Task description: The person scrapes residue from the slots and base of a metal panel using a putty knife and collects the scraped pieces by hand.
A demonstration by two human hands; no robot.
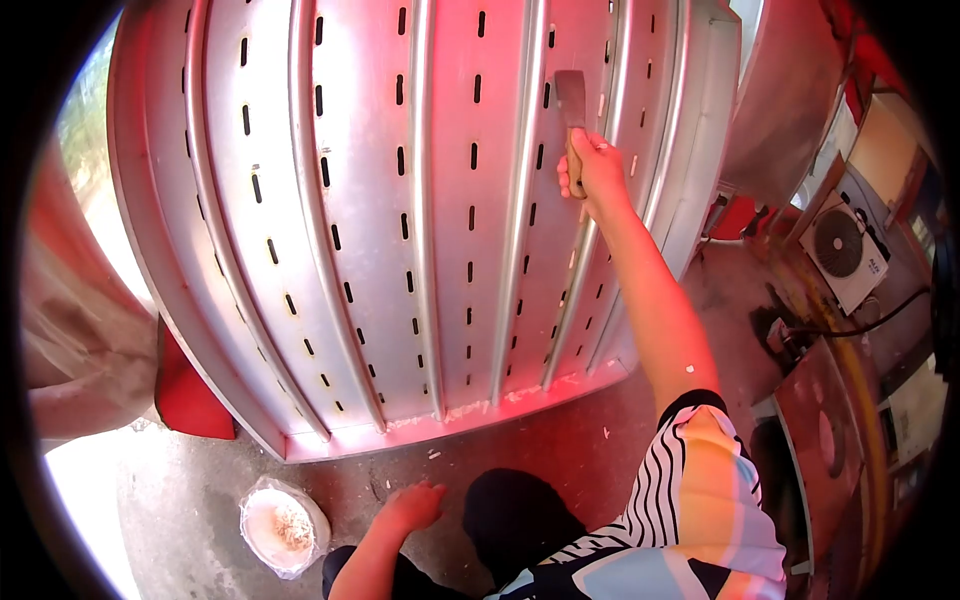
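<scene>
While facing a large, ribbed and slotted metal panel [445, 280], reaching over its right side with one bare arm. On the floor [185, 500] by the near left corner, to be seen: a plastic-lined bucket [287, 527] containing pale scraps. With left hand [410, 507] loosely curled near the bucket, grasping nothing visible. With right hand [598, 172] closed firmly, gripping a scraper [571, 97] between two ribs [525, 150]; cannot tell whether touching metal. Strewn along the near edge, pale flakes [456, 412].

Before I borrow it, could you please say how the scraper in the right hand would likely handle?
The scraper seems unlikely to roll, given its broad, flat blade. That blade looks straight and metallic, so probably stiff.
</scene>
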